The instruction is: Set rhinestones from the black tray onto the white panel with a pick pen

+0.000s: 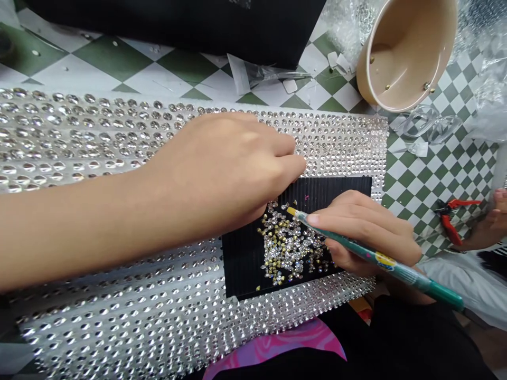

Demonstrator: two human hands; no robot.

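Note:
My right hand (368,232) holds a slim teal pen (356,245) with a yellow tip, which points at loose rhinestones (285,245). These clear and gold-backed stones lie heaped on a ridged black tray (243,264). My left hand (245,163) is closed, knuckles up, over the tray's far left part. Its fingertips are curled under and hidden, so I cannot make out what they hold. Beneath the hand and tray spreads a sheet set with rows of shiny rhinestones (130,295).
A beige cup (366,79) with a few stones inside stands at the far right. Behind the sheet is a black box (178,26), near a clear plastic bag (253,74). Red-handled pliers (449,224) lie at right, beside another person's hand (499,206).

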